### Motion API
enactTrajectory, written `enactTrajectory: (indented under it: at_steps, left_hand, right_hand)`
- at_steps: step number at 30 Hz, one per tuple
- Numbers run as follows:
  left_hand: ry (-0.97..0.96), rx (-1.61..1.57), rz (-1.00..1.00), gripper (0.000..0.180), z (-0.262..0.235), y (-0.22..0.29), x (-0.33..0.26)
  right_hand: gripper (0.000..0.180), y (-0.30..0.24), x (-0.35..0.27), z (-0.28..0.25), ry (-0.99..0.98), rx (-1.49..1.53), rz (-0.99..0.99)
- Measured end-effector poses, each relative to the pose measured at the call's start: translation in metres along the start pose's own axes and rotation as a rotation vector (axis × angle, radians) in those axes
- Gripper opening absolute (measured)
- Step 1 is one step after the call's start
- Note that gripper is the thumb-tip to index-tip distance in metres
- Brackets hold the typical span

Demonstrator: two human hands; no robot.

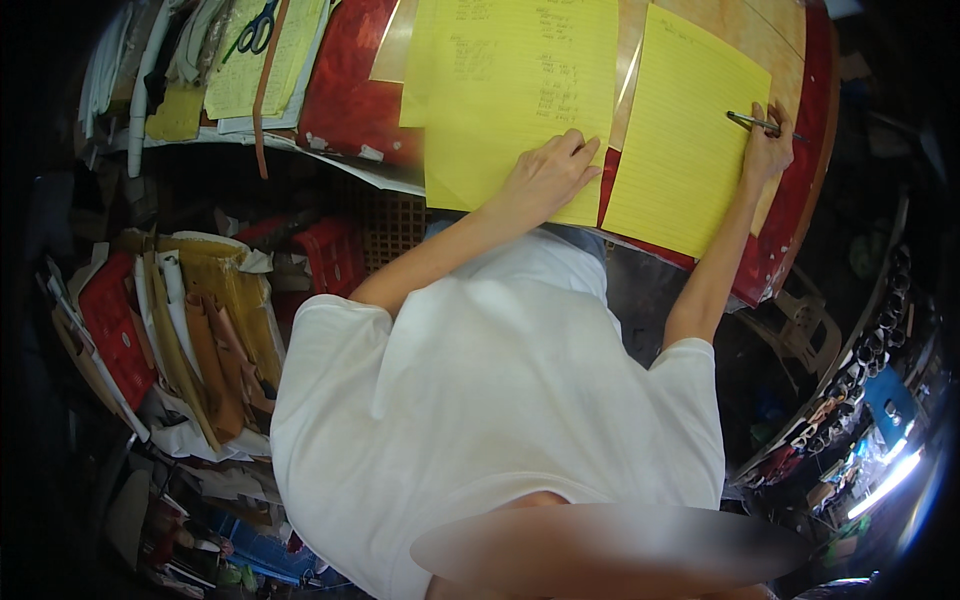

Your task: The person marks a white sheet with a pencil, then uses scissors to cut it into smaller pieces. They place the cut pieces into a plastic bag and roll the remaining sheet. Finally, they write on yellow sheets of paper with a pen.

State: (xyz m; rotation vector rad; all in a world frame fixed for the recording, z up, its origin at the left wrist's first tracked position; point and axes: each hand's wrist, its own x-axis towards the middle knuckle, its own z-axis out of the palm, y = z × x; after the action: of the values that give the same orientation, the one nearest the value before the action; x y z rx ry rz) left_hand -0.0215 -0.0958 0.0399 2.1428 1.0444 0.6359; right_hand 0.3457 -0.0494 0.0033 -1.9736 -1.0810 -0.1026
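My left hand [555,175] rests on a yellow lined sheet [490,150] with several written lines on its upper part. Its fingers are curled close to the sheet's right edge; whether they pinch anything is hidden. To the right lies a second yellow lined sheet [685,135], with a little writing at the top and the rest of its lines blank. My right hand [768,155] is at this sheet's right edge, closed around a slim dark pen [740,117]. The pen's tip end points left over the paper.
Both sheets lie on a red-edged table [350,90] with a wood-toned top. At the far left are scissors [257,32], a brown strip [270,90] and more papers. Rolled and folded materials [200,330] fill a spot at my left; a plastic chair [805,325] stands at the right.
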Motion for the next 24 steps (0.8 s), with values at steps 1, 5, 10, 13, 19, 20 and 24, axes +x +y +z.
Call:
enactTrajectory:
  at_steps: [1,5,10,13,19,20,24]
  left_hand:
    - [-0.005,0.0,-0.008,0.031,0.0,-0.001,0.0]
    - [-0.004,0.013,0.009,0.031,0.002,-0.006,0.001]
    - [0.016,0.029,0.025,0.031,0.007,-0.009,0.001]
    - [0.031,0.083,0.033,0.031,0.011,-0.01,0.0]
    - [0.036,0.139,0.065,0.033,0.014,-0.012,0.0]
    - [0.042,0.139,0.064,0.033,0.014,-0.012,0.0]
    - [0.039,0.14,0.046,0.033,0.014,-0.01,0.0]
  right_hand:
    - [0.039,0.0,0.0,0.0,-0.002,0.01,-0.003]
    - [0.037,0.002,0.0,0.0,-0.003,0.016,0.007]
    - [0.036,0.005,0.001,0.0,-0.001,-0.053,-0.012]
    - [0.036,0.005,0.001,0.001,-0.003,-0.025,-0.008]
    - [0.034,0.001,0.0,0.001,-0.022,0.082,0.014]
    - [0.034,0.0,0.0,0.0,-0.034,0.083,0.024]
    - [0.033,-0.002,0.001,-0.002,-0.049,0.001,0.051]
